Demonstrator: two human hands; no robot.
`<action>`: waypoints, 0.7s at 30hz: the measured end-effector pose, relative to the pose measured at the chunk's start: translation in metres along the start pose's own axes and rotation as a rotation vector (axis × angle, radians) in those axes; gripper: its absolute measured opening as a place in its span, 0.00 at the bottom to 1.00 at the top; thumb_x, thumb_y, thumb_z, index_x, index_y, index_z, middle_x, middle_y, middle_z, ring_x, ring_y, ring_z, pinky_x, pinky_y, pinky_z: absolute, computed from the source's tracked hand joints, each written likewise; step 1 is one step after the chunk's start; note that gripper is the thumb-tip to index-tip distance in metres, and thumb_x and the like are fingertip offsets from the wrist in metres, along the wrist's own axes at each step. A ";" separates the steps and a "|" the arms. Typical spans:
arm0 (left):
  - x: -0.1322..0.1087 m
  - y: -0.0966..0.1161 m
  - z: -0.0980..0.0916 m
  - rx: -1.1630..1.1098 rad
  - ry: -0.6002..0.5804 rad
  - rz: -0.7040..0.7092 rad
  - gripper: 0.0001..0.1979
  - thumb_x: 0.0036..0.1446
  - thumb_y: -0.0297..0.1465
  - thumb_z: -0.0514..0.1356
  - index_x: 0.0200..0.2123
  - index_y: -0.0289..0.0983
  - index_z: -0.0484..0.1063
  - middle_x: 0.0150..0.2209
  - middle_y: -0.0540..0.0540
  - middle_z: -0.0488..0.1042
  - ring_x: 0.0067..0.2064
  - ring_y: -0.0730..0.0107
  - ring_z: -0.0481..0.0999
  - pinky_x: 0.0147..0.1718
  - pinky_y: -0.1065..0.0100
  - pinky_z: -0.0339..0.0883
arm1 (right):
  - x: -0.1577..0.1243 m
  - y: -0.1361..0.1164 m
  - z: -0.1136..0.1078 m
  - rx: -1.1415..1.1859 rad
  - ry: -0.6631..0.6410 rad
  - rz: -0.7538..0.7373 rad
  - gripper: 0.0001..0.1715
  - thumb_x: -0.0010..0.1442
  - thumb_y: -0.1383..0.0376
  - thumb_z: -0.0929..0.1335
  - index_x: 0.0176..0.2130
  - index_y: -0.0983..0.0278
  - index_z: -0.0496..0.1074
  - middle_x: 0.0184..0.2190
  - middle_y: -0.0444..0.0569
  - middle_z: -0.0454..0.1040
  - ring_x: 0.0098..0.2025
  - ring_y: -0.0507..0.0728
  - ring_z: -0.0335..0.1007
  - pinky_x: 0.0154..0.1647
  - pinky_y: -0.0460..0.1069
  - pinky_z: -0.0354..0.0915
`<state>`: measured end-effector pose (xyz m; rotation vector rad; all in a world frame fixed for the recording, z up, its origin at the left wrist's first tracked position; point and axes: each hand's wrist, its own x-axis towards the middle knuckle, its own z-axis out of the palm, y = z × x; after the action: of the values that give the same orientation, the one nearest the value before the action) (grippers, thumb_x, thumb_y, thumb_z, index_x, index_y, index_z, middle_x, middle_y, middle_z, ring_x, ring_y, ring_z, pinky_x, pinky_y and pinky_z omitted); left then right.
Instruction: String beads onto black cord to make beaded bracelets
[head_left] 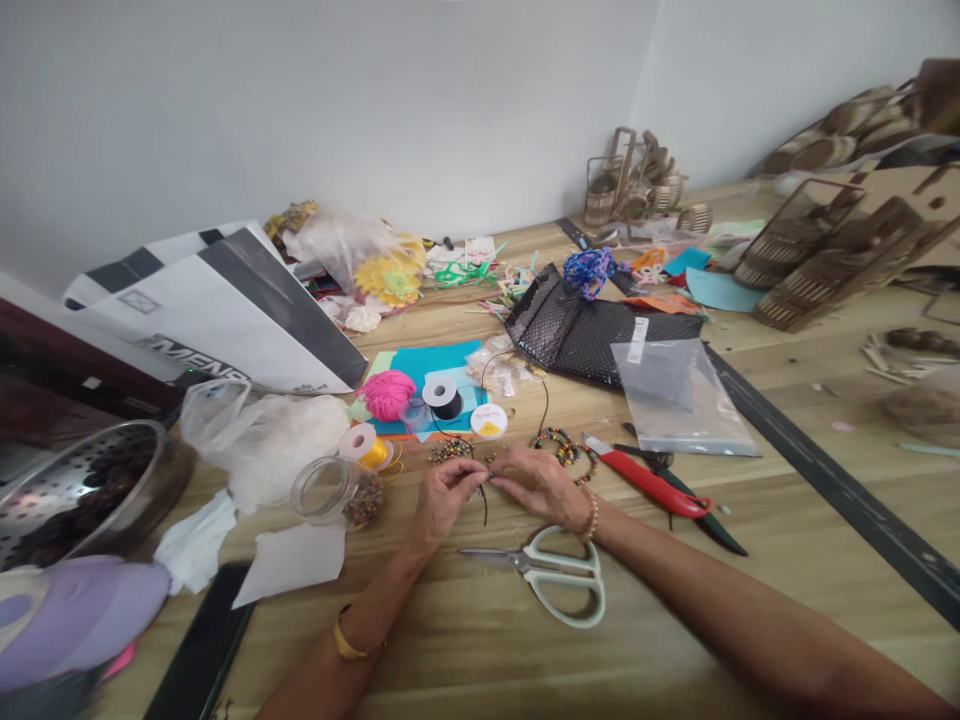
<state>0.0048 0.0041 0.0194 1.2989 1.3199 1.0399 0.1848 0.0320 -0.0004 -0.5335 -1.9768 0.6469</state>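
Observation:
My left hand and my right hand meet over the table, fingertips pinched close together. A thin black cord runs between the fingers of both, its end hanging below them. Whether a bead is also between the fingertips is too small to tell. Just behind my right hand lies a looped strand of multicoloured beads, and loose beads sit behind my left hand. White-handled scissors rest below my right wrist. Past my hands stands a spool of black cord, with a round white-labelled spool beside it.
At left are a yellow thread spool, a glass jar and a phone. A red-handled knife lies right of my hands. Behind sit pink yarn, a black bubble mailer and a clear plastic bag.

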 end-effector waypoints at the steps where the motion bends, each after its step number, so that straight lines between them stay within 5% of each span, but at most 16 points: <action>1: 0.000 0.001 0.000 0.000 0.000 0.006 0.09 0.46 0.35 0.66 0.25 0.34 0.76 0.23 0.49 0.73 0.26 0.73 0.68 0.27 0.72 0.62 | 0.000 0.000 0.000 -0.002 -0.006 0.002 0.06 0.65 0.64 0.65 0.41 0.64 0.71 0.32 0.50 0.76 0.35 0.54 0.74 0.37 0.48 0.70; 21: -0.003 0.005 0.001 0.007 0.003 0.013 0.13 0.51 0.40 0.62 0.28 0.35 0.76 0.27 0.47 0.76 0.32 0.68 0.72 0.35 0.69 0.66 | 0.004 -0.005 -0.002 0.011 -0.006 0.023 0.08 0.66 0.65 0.63 0.39 0.64 0.72 0.32 0.51 0.76 0.34 0.55 0.73 0.36 0.48 0.70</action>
<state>0.0063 0.0017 0.0248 1.3139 1.3197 1.0474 0.1846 0.0313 0.0063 -0.5487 -1.9744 0.6734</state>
